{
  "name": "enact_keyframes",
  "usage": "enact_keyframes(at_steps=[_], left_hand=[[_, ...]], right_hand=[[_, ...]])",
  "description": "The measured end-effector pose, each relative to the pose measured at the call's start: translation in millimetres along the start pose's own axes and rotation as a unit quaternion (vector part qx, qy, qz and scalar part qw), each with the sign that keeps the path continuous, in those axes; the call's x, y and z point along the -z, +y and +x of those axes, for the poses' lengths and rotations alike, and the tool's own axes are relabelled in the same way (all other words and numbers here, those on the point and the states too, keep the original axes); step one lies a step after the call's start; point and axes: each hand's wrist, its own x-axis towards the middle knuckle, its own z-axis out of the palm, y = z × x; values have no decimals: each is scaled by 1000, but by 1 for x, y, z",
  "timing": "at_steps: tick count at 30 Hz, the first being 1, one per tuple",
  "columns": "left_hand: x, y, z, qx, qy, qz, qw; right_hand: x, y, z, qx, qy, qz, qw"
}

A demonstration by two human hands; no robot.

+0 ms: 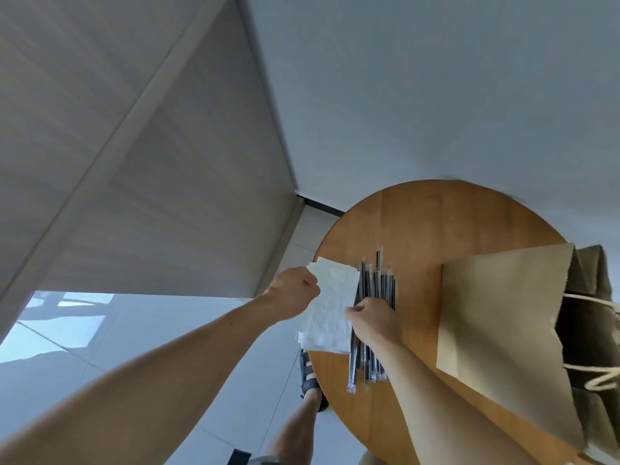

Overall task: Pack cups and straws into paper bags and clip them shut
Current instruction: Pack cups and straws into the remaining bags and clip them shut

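The straws (pixel 375 286), black in clear wrappers, lie in a loose bundle on the round wooden table (pixel 436 223), near its left edge. Touching their left side is a stack of white napkins (pixel 330 317), which overhangs the table's rim. The left hand (pixel 292 293) pinches the napkins' upper left edge between thumb and curled fingers. The right hand (pixel 375 318) rests where napkins and straws meet: its thumb lies on the napkins' right edge and its fingers curl down over the straws, but whether they pinch a napkin or a straw cannot be told. To the right of the straws a brown paper bag (pixel 496 317) lies with its mouth and cord handles (pixel 600 380) toward the right. Below the table's rim a sandalled foot (pixel 308 374) stands on pale floor tiles.
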Motion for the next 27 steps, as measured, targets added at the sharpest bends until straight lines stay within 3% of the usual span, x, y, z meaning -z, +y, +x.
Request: enact_keyframes(at_steps=[2,5,8,13,17,19,22,24,27], left_hand=[[-1,2,0,7,0,-32,999],[-4,8,-1,30,1,-107,994],[-9,15,-6,80,-84,-290,950],[-21,18,-7,92,-181,-397,895],[-30,20,-3,84,-114,-417,898],[-31,19,-2,84,-69,-395,912],[-30,15,2,77,-24,-359,930],[-29,12,3,73,-5,-343,937],[-28,9,4,63,7,-334,940]], right_hand=[[7,-3,-8,15,4,99,995],[21,-7,-21,50,8,278,959],[34,-7,-33,82,-24,372,924],[54,7,-44,106,-81,393,910],[54,25,-38,61,-53,426,901],[45,35,-32,23,15,353,935],[24,49,-24,2,53,73,996],[10,52,-21,-6,46,-25,999],[-1,54,-16,-27,56,-66,996]])
